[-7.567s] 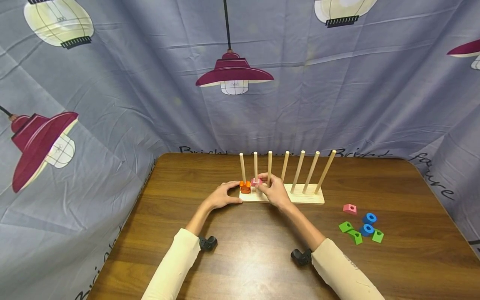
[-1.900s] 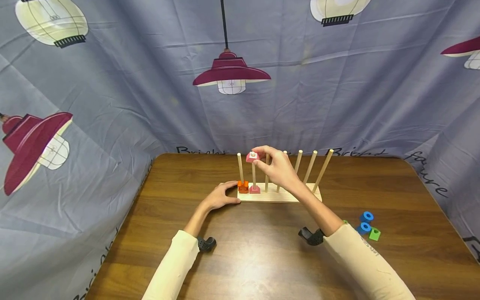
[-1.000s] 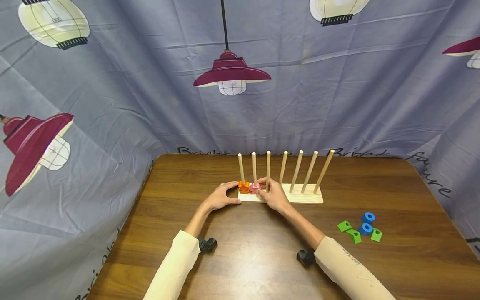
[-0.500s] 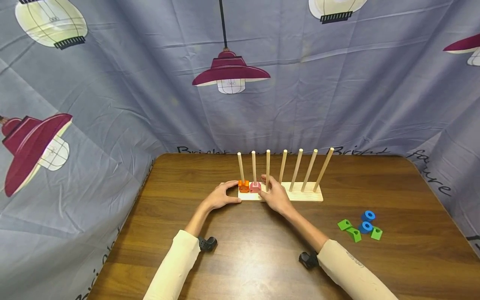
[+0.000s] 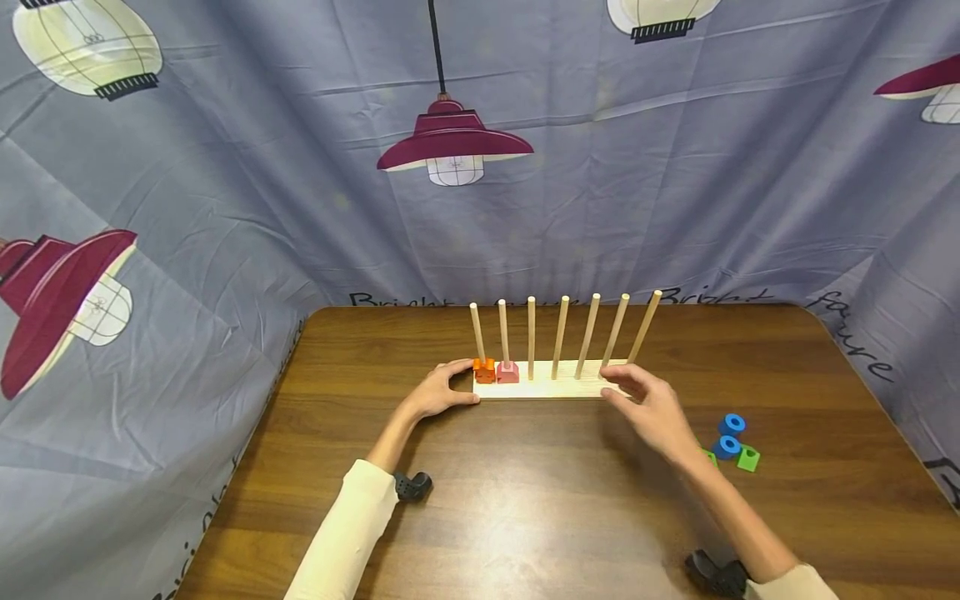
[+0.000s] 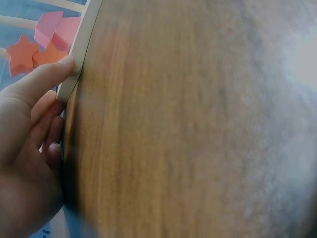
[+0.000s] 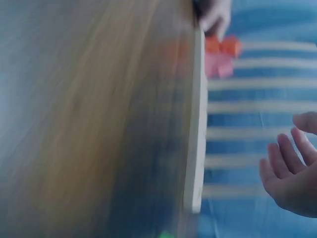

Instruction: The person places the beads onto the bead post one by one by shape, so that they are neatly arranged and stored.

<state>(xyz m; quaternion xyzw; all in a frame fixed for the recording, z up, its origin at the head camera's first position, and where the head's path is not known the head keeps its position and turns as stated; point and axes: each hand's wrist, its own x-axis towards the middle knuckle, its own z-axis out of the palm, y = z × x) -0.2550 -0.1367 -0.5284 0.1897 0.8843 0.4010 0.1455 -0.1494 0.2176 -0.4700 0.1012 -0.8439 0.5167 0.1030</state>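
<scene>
A wooden peg board [image 5: 555, 389] with a row of upright pegs stands on the table. My left hand [image 5: 438, 392] holds its left end, the thumb [image 6: 57, 72] against the front edge and the fingers round the end. Orange star beads [image 5: 484, 372] are stacked at the foot of the leftmost peg. Beside them, pink slant-sided beads [image 5: 507, 373] sit stacked on the second peg; the other pegs bear nothing. My right hand [image 5: 654, 408] hovers by the board's right end, fingers loosely bent and holding nothing, as the right wrist view also shows.
Right of the board lie blue round beads [image 5: 727, 447] and green beads [image 5: 747, 458], the green ones partly hidden behind my right forearm. A hanging cloth [image 5: 585, 217] printed with lamps closes off the table's [image 5: 525, 492] far edge.
My right hand lowered a second pink bead down the second peg onto the first, let it go, and moved right along the board. My left hand stayed at the board's left end.
</scene>
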